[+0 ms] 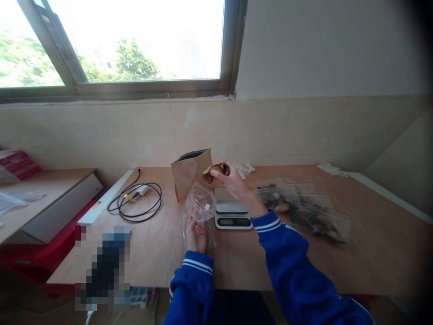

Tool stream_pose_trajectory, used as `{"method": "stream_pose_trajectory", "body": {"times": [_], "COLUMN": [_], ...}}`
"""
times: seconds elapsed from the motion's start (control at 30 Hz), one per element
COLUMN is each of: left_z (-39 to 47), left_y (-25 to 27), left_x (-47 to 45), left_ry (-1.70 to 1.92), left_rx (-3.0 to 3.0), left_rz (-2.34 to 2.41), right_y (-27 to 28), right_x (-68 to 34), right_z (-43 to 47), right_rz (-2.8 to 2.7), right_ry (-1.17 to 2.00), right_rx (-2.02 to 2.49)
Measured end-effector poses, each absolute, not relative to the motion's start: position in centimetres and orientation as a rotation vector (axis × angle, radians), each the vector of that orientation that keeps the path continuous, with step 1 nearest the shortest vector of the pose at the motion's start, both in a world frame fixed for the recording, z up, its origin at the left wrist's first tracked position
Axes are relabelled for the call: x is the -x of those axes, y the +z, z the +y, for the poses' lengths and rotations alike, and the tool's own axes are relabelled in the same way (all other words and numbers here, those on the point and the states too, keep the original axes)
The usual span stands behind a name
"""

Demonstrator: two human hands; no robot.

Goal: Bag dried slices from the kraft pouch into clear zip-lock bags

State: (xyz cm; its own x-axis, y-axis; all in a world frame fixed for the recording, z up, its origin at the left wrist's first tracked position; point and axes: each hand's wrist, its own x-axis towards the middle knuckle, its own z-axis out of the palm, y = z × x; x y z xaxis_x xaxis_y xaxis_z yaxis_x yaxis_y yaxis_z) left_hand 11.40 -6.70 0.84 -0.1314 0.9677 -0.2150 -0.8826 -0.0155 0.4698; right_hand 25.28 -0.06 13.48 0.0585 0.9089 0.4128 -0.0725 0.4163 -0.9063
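Note:
My left hand (196,234) is closed around a clear zip-lock bag (199,198), whose mouth gapes upward. In my right hand (235,183) are brown, curled dried pieces, perhaps mushroom (216,170), raised above and behind the bag. Below that hand lies a digital kitchen scale (233,222) with a grey plate and a dark display. Behind the clear bag a brown kraft paper pouch (189,171) stands upright with its top open. More clear plastic lies flat under my left wrist.
Several zip-lock bags of dark dried pieces (304,207) lie on the right of the wooden table (243,266). A coiled black cable (135,219) with a white adapter is at the left. Crumpled white tissue (245,170) lies by the wall; a blurred-out object (106,264) rests front left.

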Motion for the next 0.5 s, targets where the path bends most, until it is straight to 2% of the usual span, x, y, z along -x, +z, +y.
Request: {"method": "stream_pose_trajectory", "body": {"times": [0.2,0.33,0.5], "left_z": [-6.8,-6.8,-6.8], "left_y": [1.2,1.2,0.9], "left_x": [-11.4,-11.4,-11.3], "left_ry": [1.602,1.599,1.593], "left_rx": [-0.162,-0.156,-0.164], "left_rz": [0.567,0.584,0.592], "right_y": [18.4,18.6,15.7], "right_x": [-24.4,-22.8,-21.5], "right_z": [3.1,3.5,3.2], "right_rz": [-1.303,-1.507,-1.735], "right_ry": [0.415,0.344,0.351], "right_rx": [0.791,0.763,0.828]}}
